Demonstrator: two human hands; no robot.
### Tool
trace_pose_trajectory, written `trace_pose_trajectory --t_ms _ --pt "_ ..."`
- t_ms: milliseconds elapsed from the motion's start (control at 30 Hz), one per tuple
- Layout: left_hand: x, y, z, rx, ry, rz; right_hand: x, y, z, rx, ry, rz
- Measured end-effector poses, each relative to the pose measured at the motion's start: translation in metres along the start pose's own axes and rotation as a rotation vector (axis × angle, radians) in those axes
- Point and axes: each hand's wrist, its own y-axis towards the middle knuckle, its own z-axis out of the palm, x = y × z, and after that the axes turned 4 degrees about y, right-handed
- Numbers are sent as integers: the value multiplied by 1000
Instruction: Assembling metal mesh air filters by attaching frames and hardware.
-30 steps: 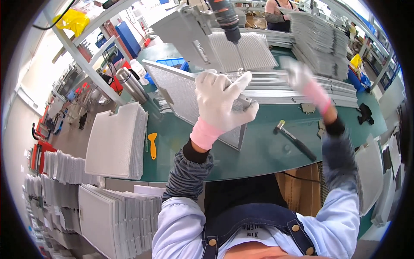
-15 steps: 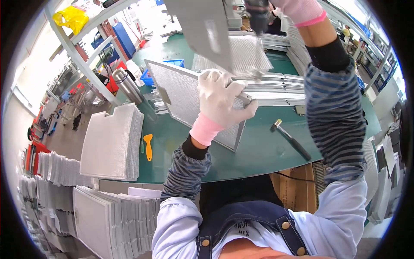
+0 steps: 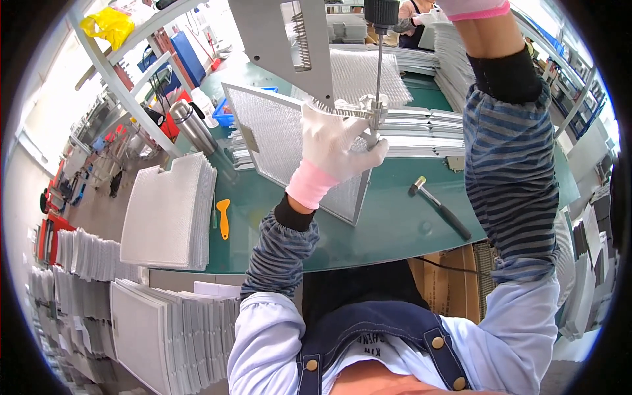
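Observation:
My left hand (image 3: 336, 148), in a white glove with a pink cuff, grips the near right corner of a metal mesh filter panel (image 3: 276, 138) that leans tilted on the green table (image 3: 395, 230). A hanging power screwdriver (image 3: 380, 13) points straight down, and its long bit (image 3: 378, 72) meets the panel's frame just above my left fingers. My right arm reaches up at the right. Only the glove cuff of my right hand (image 3: 471, 6) shows at the top edge beside the screwdriver, so its fingers are hidden.
A hammer (image 3: 438, 205) lies on the table to the right and an orange scraper (image 3: 224, 217) to the left. A stack of white filters (image 3: 168, 210), a steel flask (image 3: 191, 128), piled metal frames (image 3: 421, 128) and a grey bracket (image 3: 283, 39) surround the panel. Another person (image 3: 415, 20) stands beyond the table.
My right arm rose from the table's right side to the top edge. The screwdriver came down until its bit reached the frame corner. My left hand stayed on the panel.

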Motion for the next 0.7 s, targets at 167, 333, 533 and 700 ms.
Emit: trace_pose_trajectory --t_ms 167,333,533,700 --pt "-1 0 -1 7 -85 -56 -14 -4 5 26 107 -53" --pt "0 0 -8 46 -150 -39 -3 -28 10 9 111 242" --pt "-1 -5 -8 -9 -165 -70 -22 -37 26 4 117 270" --pt "-2 -8 -10 -4 -138 -81 -29 -36 22 30 160 191"
